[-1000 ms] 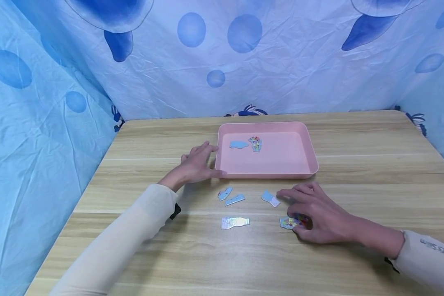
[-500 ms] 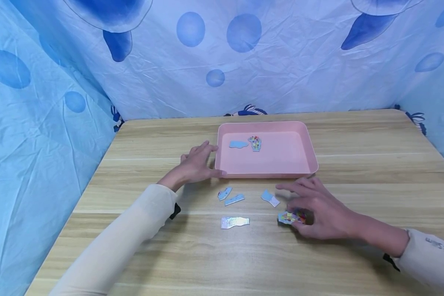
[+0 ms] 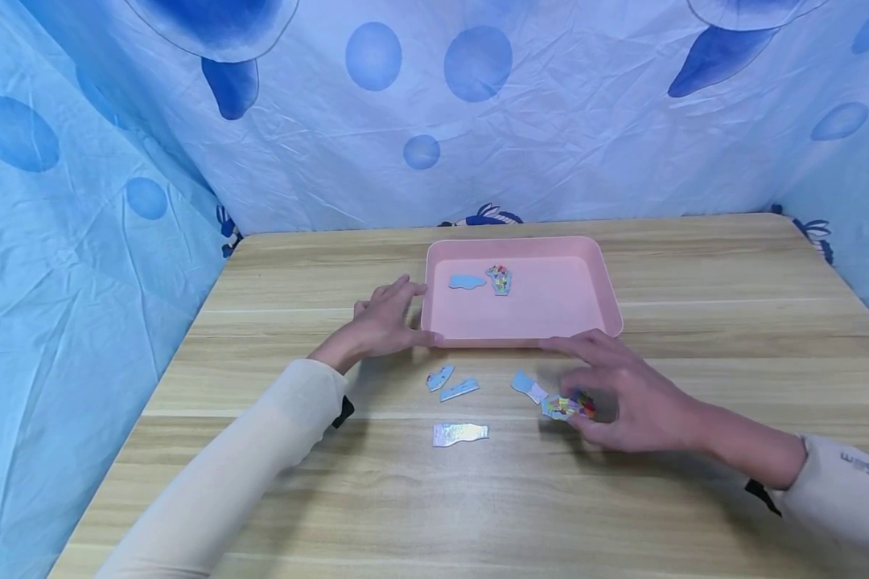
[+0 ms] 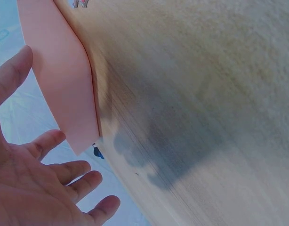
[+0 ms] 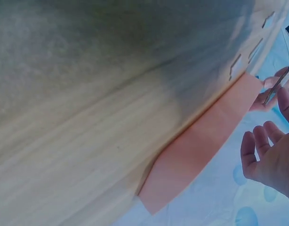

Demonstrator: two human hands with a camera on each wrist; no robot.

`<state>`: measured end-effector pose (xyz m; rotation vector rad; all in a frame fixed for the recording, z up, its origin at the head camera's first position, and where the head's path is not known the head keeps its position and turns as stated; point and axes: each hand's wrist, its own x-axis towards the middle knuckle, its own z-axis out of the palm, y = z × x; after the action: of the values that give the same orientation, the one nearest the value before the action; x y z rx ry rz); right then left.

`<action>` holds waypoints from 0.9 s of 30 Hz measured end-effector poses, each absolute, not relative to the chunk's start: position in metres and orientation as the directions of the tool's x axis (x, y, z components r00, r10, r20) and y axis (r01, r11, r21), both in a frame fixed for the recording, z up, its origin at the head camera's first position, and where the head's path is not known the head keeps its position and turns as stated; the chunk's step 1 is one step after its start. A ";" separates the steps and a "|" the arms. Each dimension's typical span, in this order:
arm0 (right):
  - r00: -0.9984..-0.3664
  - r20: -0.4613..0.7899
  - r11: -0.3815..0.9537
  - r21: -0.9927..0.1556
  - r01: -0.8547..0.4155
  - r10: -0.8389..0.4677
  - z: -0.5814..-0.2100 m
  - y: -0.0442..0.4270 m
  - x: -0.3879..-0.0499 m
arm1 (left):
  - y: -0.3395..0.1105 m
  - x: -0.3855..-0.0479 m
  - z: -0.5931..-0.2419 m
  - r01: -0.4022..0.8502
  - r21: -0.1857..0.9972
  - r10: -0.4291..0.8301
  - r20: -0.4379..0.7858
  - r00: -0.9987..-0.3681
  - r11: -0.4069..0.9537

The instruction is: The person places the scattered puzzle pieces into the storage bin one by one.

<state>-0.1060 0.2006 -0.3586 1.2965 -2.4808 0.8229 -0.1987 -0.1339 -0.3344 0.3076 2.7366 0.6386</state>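
Observation:
My right hand [image 3: 626, 394] pinches a colourful flat piece [image 3: 565, 407], like a jigsaw piece, between thumb and index finger. It is held just above the table, in front of the tray's right half. In the right wrist view the same piece [image 5: 278, 86] shows edge-on, with the other fingers apart from it. My left hand [image 3: 384, 322] has its fingers spread at the left front corner of a pink tray [image 3: 521, 343]. In the left wrist view a fingertip lies against the tray wall [image 4: 64, 80]. A blue piece [image 3: 467, 281] and a multicoloured piece [image 3: 500, 281] lie inside.
Before the tray lie a blue-and-lilac piece [image 3: 528, 387], two small pale-blue pieces, one patterned [image 3: 439, 378] and one narrow [image 3: 459, 391], and a shiny silvery piece [image 3: 460, 435]. Blue patterned cloth [image 3: 434, 121] hangs behind the wooden table [image 3: 405, 515].
My right hand has lifted the colourful piece off the table and moved it slightly away from me, towards the tray. My left hand and the tray stay put.

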 end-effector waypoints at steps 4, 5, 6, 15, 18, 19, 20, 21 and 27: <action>-0.595 0.429 0.455 -0.391 -0.800 -0.679 -0.352 0.200 -0.107 | -0.134 -0.199 -0.334 0.134 0.463 0.275 -0.253 -0.927 0.876; -0.596 0.430 0.457 -0.388 -0.800 -0.678 -0.350 0.200 -0.108 | -0.134 -0.199 -0.334 0.134 0.463 0.275 -0.253 -0.928 0.876; -0.600 0.424 0.461 -0.390 -0.797 -0.679 -0.349 0.200 -0.109 | -0.134 -0.199 -0.334 0.134 0.464 0.276 -0.252 -0.928 0.876; -0.609 0.427 0.454 -0.414 -0.789 -0.668 -0.340 0.200 -0.119 | -0.134 -0.199 -0.335 0.141 0.462 0.281 -0.250 -0.927 0.875; -0.604 0.438 0.437 -0.427 -0.792 -0.666 -0.339 0.201 -0.123 | -0.134 -0.199 -0.335 0.144 0.458 0.282 -0.247 -0.927 0.877; -0.602 0.443 0.429 -0.434 -0.792 -0.664 -0.338 0.201 -0.125 | -0.134 -0.199 -0.335 0.145 0.456 0.281 -0.247 -0.927 0.878; -0.600 0.451 0.423 -0.436 -0.794 -0.661 -0.338 0.201 -0.127 | -0.134 -0.199 -0.335 0.145 0.456 0.281 -0.247 -0.927 0.878; -0.597 0.459 0.416 -0.439 -0.797 -0.658 -0.337 0.202 -0.129 | -0.134 -0.199 -0.334 0.144 0.455 0.281 -0.247 -0.927 0.879; -0.585 0.497 0.395 -0.440 -0.806 -0.640 -0.333 0.201 -0.145 | -0.133 -0.199 -0.334 0.138 0.459 0.276 -0.249 -0.928 0.878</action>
<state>-0.1453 0.2009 -0.3328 1.2761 -2.4067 0.9685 -0.1988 -0.1335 -0.3343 0.3100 2.7402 0.6366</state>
